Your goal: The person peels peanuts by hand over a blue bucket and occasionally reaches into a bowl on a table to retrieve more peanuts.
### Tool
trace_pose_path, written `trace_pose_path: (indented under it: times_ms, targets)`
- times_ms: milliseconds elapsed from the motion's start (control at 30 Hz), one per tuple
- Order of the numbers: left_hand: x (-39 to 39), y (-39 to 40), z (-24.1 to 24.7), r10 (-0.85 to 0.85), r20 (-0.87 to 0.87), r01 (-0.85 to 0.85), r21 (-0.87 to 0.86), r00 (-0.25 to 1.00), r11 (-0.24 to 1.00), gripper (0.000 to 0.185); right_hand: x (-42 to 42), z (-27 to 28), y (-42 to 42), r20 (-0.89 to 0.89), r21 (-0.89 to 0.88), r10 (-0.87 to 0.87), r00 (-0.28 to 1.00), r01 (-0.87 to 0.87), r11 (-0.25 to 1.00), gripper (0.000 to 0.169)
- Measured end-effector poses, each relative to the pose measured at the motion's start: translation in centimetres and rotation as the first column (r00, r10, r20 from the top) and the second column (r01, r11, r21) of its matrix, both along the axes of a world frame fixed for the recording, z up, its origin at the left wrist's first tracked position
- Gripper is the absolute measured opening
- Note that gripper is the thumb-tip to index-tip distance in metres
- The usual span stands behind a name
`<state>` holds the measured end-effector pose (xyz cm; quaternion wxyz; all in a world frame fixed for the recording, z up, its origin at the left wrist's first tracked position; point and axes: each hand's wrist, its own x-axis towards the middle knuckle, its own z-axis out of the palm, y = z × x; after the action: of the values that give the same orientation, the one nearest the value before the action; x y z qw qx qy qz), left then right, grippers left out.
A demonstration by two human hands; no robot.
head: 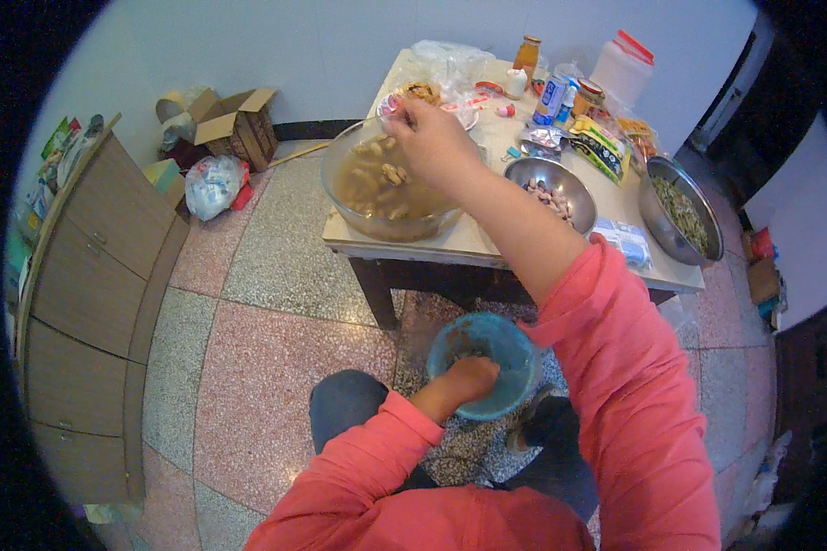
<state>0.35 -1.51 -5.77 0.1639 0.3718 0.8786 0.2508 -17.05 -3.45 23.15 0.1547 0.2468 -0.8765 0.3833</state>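
Note:
My right hand (431,141) is raised over the right part of a large glass bowl (413,231), its fingertips pinched together. I cannot make out whether anything is between them. Unshelled peanuts (393,173) sit in the bowl's cloudy brown water. Lower down, my left hand (470,379) reaches into a blue plastic bucket (520,365) on the floor between my legs. Its fingers are curled, and what they may hold is hidden. Dark bits lie inside the bucket. A steel bowl (572,180) of shelled peanuts (550,198) stands beside my right forearm, which partly covers it.
Both bowls stand on a pale table (479,249). A steel basin (710,237) of greenish dried pieces overhangs its right edge. Jars, a blue carton (550,100), a white packet (624,241) and plastic bags crowd the top. A cabinet (89,275) and cardboard box (238,127) are at left.

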Motion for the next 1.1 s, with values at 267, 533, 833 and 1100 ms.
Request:
trace_pose_path:
  times_ms: [267, 533, 833, 1100]
  targets:
    - [0.4, 0.4, 0.9, 0.034, -0.080, -0.028, 0.077, 0.996, 0.997, 0.019, 0.3, 1.4, 1.1, 0.049, 0.209, -0.082, 0.995, 0.071, 0.975, 0.023]
    - [0.2, 0.6, 1.2, 0.009, 0.008, -0.008, -0.080, 1.000, 0.997, 0.020, 0.5, -0.8, -0.3, -0.005, 0.255, -0.049, 0.999, 0.049, 0.966, 0.020]
    - [-0.1, 0.5, -0.1, -0.004, -0.038, 0.003, -0.042, 0.999, 0.999, 0.018, 1.1, -0.1, 2.2, -0.115, 0.207, 0.005, 0.993, 0.019, 0.978, 0.020]
    - [-1.0, 0.8, 2.2, 0.355, 0.046, -0.358, 0.094, 0.934, 0.929, 0.020, 13.2, -4.9, 10.7, 0.604, -0.422, 0.384, 0.698, -0.128, 0.898, 0.020]
